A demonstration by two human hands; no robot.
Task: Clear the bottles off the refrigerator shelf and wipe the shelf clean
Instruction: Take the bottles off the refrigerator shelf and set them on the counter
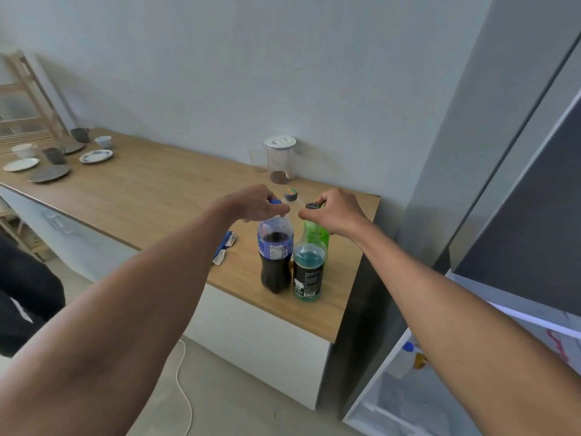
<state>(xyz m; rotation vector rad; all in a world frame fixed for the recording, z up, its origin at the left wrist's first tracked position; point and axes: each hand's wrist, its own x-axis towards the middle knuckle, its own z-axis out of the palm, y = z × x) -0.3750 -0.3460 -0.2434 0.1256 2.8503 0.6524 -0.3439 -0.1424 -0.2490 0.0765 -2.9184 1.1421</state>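
Several bottles stand together near the right end of the wooden counter. My left hand is closed around the neck of a cola bottle with a blue cap and blue label. My right hand pinches the black cap of the black-capped bottle; a green bottle and a teal bottle with a black label stand below it, and I cannot tell which one the cap belongs to. A clear bottle with a multicoloured cap stands behind, between my hands. A blue-and-white cloth lies left of the cola bottle.
The open refrigerator is on the right, with a white blue-capped bottle low inside it. A clear lidded jug stands by the wall. Cups and plates sit at the counter's far left. A white cable lies on the floor.
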